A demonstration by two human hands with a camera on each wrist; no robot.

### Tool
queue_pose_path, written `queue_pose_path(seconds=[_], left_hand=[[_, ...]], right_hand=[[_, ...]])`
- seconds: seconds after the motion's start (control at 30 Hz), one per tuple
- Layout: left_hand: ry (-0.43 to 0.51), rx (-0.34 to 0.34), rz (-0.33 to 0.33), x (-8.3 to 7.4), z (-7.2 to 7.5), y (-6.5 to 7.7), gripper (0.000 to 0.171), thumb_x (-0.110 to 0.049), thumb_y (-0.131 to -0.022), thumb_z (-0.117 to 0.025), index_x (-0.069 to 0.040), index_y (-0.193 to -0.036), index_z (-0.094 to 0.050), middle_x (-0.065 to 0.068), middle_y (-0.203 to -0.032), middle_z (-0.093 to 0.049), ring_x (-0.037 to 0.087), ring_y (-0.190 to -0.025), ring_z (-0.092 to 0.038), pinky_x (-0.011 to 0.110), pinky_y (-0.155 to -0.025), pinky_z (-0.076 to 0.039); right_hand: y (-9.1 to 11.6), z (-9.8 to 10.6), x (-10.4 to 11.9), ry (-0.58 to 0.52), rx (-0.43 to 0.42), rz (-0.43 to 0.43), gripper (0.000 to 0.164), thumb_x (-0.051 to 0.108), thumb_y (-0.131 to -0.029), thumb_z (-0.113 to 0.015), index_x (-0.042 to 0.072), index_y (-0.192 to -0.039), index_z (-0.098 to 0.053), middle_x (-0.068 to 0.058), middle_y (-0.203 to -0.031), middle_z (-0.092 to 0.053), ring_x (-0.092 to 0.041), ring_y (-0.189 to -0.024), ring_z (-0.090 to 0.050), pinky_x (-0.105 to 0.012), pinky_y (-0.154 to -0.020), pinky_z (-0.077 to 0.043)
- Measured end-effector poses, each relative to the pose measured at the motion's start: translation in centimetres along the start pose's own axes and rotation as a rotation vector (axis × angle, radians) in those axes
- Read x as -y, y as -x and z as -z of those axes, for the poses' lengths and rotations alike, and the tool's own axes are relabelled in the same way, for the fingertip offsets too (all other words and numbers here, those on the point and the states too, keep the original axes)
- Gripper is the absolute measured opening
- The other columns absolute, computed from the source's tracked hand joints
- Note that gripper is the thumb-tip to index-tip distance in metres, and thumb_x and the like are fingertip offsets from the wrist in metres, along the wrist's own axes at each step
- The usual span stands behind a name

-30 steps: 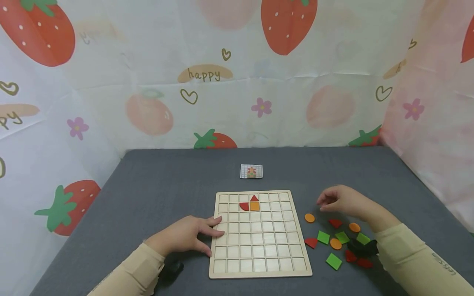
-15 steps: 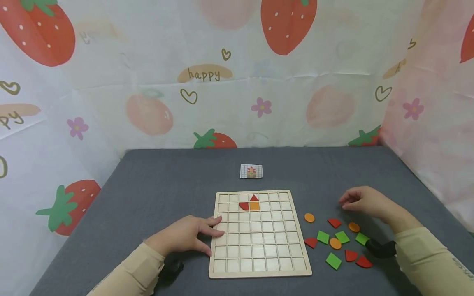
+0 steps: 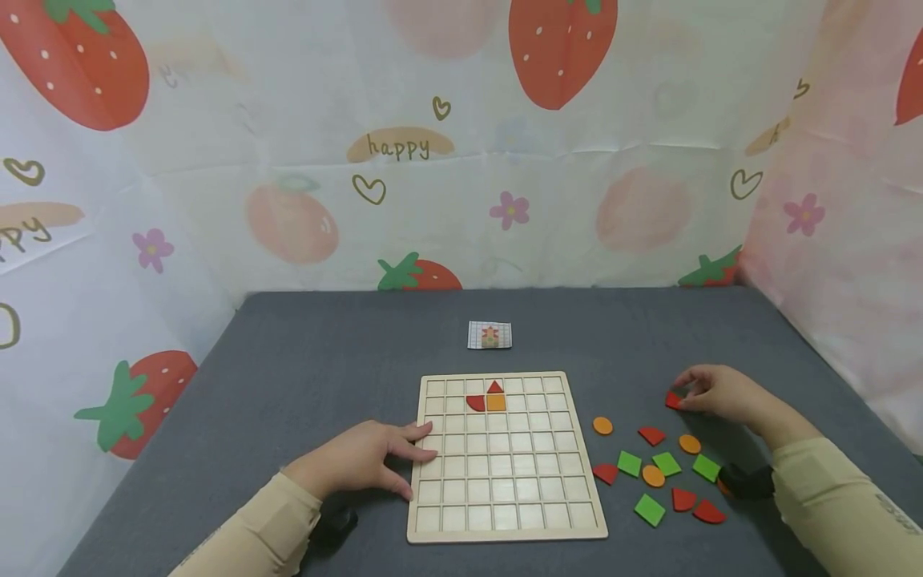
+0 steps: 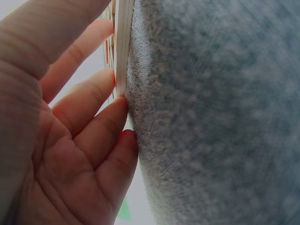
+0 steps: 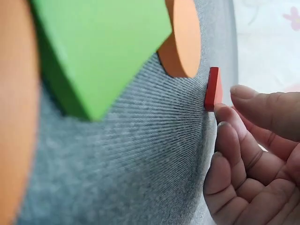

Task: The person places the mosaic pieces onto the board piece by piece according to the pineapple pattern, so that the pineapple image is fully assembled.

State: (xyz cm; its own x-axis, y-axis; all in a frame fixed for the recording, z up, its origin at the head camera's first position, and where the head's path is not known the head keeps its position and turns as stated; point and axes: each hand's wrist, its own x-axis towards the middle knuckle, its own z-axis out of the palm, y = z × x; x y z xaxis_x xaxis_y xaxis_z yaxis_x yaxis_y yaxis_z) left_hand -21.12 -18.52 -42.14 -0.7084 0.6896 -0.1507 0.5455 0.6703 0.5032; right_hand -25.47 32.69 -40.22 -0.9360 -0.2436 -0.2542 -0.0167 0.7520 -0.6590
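Note:
My left hand [image 3: 368, 458] rests at the left edge of a wooden grid board [image 3: 507, 518], fingers spread. In the left wrist view, the fingertips touch the board's side [image 4: 123, 51]. On the board are a red triangle [image 3: 494, 387], a red quarter circle [image 3: 476, 403] and an orange square [image 3: 496, 402]. To the right, my right hand [image 3: 724, 393] has curled fingers at a flat red piece [image 3: 674, 400]. In the right wrist view, the index fingertip is right at this piece [image 5: 213, 89], and the thumb tip shows slightly apart; I cannot tell whether it is pinched.
Loose green squares [image 3: 650, 510], orange discs [image 3: 602, 425] and red pieces [image 3: 710, 512] lie between the board and my right forearm. A small pattern card [image 3: 489, 335] lies behind the board. Printed cloth [image 3: 562, 248] walls the grey table [image 3: 346, 344] at the back and sides.
My right hand has moved right, away from the board, and a red piece now shows at its fingertips. The left hand and the board stay in place.

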Motion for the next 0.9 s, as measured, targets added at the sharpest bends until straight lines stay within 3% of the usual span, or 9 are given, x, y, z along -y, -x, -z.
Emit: queue_pose_path(seconds=[0.13, 0.57, 0.77, 0.9], left_hand=[[0.008, 0.001, 0.001, 0.1, -0.1, 0.0, 0.063, -0.052, -0.064, -0.071, -0.03, -0.122, -0.059, -0.006, -0.141, -0.04, 0.012, -0.128, -0.038, 0.035, -0.098, -0.038], [0.006, 0.0, 0.006, 0.0, 0.0, 0.0, 0.063, -0.052, -0.064, -0.072, -0.03, -0.122, -0.059, -0.006, -0.14, -0.04, 0.012, -0.128, -0.038, 0.035, -0.099, -0.037], [0.004, -0.004, 0.002, 0.0, 0.0, 0.1, 0.063, -0.051, -0.064, -0.072, -0.029, -0.122, -0.059, -0.006, -0.14, -0.041, 0.012, -0.128, -0.038, 0.036, -0.098, -0.037], [0.001, -0.006, 0.0, 0.0, 0.0, 0.1, 0.063, -0.051, -0.064, -0.072, -0.029, -0.122, -0.059, -0.006, -0.14, -0.041, 0.012, -0.128, -0.039, 0.035, -0.098, -0.037]], right_hand=[[-0.4, -0.1, -0.1, 0.031, 0.011, 0.0, 0.037, 0.019, -0.083, -0.067, -0.003, -0.111, -0.055, -0.005, -0.079, -0.057, -0.018, -0.069, -0.052, -0.033, -0.062, -0.046], [-1.1, -0.3, 0.6, 0.084, 0.049, 0.005, 0.013, 0.008, -0.083, -0.064, 0.003, -0.09, -0.054, -0.002, -0.068, -0.05, -0.018, -0.062, -0.048, -0.032, -0.054, -0.041], [-1.3, -0.3, 1.1, 0.116, 0.038, -0.023, 0.019, 0.023, -0.085, -0.065, 0.007, -0.087, -0.055, -0.002, -0.069, -0.05, -0.018, -0.061, -0.047, -0.032, -0.054, -0.039], [-1.3, -0.4, 1.5, 0.141, 0.03, 0.015, 0.02, 0.024, -0.083, -0.067, 0.006, -0.086, -0.056, -0.002, -0.071, -0.051, -0.017, -0.063, -0.047, -0.031, -0.055, -0.038]])
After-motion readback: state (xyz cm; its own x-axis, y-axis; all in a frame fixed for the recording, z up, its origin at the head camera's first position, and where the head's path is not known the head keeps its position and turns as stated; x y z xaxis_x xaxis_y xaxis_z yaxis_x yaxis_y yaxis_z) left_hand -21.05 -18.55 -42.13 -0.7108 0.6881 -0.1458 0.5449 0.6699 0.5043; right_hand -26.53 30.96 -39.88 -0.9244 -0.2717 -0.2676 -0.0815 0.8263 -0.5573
